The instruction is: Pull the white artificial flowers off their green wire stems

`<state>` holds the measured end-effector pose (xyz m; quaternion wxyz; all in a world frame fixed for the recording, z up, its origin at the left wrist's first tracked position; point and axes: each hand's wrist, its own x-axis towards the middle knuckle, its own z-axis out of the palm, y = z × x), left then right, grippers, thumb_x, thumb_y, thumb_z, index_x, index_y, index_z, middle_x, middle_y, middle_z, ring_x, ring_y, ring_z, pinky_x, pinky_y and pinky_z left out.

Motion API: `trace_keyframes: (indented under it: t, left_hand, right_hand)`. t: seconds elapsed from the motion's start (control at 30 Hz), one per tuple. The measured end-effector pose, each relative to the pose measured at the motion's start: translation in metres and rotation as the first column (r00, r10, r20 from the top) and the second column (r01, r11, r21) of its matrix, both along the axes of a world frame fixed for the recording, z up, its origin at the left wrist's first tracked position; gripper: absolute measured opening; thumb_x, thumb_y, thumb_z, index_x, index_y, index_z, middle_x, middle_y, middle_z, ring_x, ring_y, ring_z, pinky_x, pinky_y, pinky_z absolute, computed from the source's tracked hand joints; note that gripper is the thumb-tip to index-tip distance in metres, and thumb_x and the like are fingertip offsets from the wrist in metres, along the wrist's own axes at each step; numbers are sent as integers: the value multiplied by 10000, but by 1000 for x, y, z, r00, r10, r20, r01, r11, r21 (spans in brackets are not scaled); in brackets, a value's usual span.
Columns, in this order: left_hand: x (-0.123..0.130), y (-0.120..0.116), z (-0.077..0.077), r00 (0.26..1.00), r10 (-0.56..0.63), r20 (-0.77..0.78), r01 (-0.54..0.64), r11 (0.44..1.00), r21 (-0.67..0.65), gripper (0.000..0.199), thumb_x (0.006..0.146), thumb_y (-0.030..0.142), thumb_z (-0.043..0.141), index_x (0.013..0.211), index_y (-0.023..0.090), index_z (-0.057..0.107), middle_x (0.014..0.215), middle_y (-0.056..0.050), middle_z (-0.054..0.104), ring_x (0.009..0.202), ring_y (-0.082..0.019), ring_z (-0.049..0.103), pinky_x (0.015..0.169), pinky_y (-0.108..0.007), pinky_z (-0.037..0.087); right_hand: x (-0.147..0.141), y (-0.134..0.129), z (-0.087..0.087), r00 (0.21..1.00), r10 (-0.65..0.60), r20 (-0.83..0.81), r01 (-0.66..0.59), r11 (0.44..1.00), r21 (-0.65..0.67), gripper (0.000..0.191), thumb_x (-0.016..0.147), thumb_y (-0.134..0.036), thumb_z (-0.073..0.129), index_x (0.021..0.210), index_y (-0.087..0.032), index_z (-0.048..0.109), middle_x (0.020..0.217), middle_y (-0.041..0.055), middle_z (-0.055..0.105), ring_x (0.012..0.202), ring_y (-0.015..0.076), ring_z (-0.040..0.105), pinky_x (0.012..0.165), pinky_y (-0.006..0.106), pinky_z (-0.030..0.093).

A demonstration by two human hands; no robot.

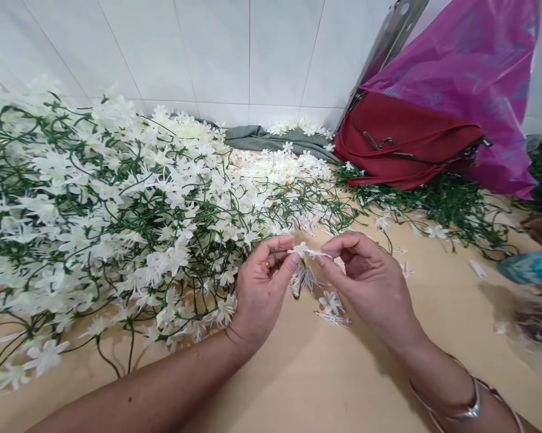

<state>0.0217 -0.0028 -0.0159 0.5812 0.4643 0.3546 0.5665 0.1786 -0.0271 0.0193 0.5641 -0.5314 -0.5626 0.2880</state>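
Note:
Between both hands, near the middle of the view, is a small white artificial flower [300, 249]. My left hand [264, 285] pinches it between thumb and forefinger. Thin white stamens [316, 253] extend from the flower's right side, and my right hand [372, 282] pinches their outer end. Just below the fingertips, a bunch of white stamens [304, 278] and a loose white flower [331, 303] lie on the tan surface [271, 391]. A large heap of white flowers on green stems [117, 210] spreads to the left of my left hand.
Loose white blossoms [284, 165] lie behind the hands. At the back right are a red bag [401, 141] and a purple plastic bag [478, 78], with green stems [451, 204] below. A blue and white item [530, 266] sits at the right edge. A tiled wall [221, 54] stands behind.

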Motion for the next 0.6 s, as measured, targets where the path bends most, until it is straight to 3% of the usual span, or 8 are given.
trace_keyframes:
  t: [0.13, 0.33, 0.47, 0.6]
  left_hand:
    - [0, 0, 1, 1000, -16, -1, 16, 1000, -1, 238, 881, 225, 758, 1113, 191, 718, 1027, -52, 795, 888, -153, 734, 831, -279, 605]
    - [-1, -2, 5, 995, -75, -61, 75, 997, 1, 134, 874, 218, 758, 1002, 186, 779, 874, -21, 799, 778, -129, 724, 742, -237, 587]
    - [-3, -2, 6, 994, -40, -102, 48, 996, 73, 87, 873, 194, 763, 942, 198, 815, 989, -34, 807, 943, -151, 737, 883, -256, 577]
    - [-5, -2, 6, 991, -72, -110, 78, 996, 53, 83, 887, 205, 760, 940, 211, 823, 974, -29, 828, 908, -156, 750, 865, -267, 588]
  right_hand:
    - [-6, -4, -2, 996, -12, 91, 12, 1000, 10, 94, 870, -204, 748, 899, -249, 671, 801, 2, 636, 781, 182, 602, 738, 317, 499]
    - [-9, -5, -9, 988, -53, 145, 58, 998, -28, 121, 869, -185, 713, 956, -246, 655, 772, -22, 613, 725, 156, 590, 702, 293, 491]
    - [-11, -8, -10, 991, -59, 122, 63, 997, -32, 233, 874, -183, 717, 1078, -263, 636, 792, -38, 618, 734, 143, 606, 717, 276, 500]
    - [-12, -7, -10, 998, -41, 39, 43, 998, -53, 290, 871, -188, 724, 1134, -278, 641, 780, -48, 622, 750, 144, 624, 739, 279, 506]
